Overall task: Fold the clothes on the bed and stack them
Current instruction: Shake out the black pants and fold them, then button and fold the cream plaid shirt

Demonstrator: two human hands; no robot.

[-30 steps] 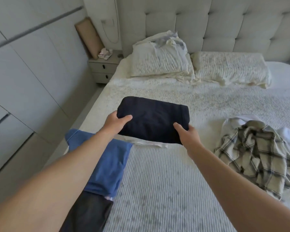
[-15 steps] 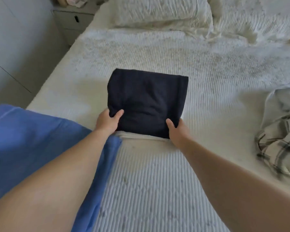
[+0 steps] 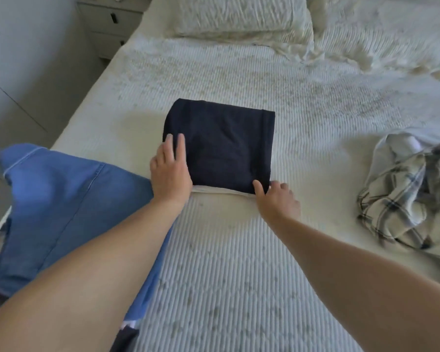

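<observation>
A folded dark navy garment [image 3: 221,146] lies on the bed [image 3: 239,275], on top of a folded white piece whose edge [image 3: 219,192] shows under its near side. My left hand [image 3: 170,171] rests flat on the navy garment's near left corner, fingers straight. My right hand [image 3: 274,199] touches its near right corner, thumb on the navy cloth and fingers loose on the bed. A blue garment [image 3: 61,214] lies spread at the left. A crumpled plaid shirt [image 3: 407,199] sits at the right.
Two pillows [image 3: 241,19] lie at the head of the bed. A nightstand with drawers [image 3: 109,21] stands beyond the bed's left edge, next to a pale wardrobe wall. A dark garment [image 3: 122,339] peeks out under the blue one near the bottom.
The navy garment has been set down on the white piece. My left hand went from gripping its edge to lying flat on top; my right hand loosened its hold. The view tilted down.
</observation>
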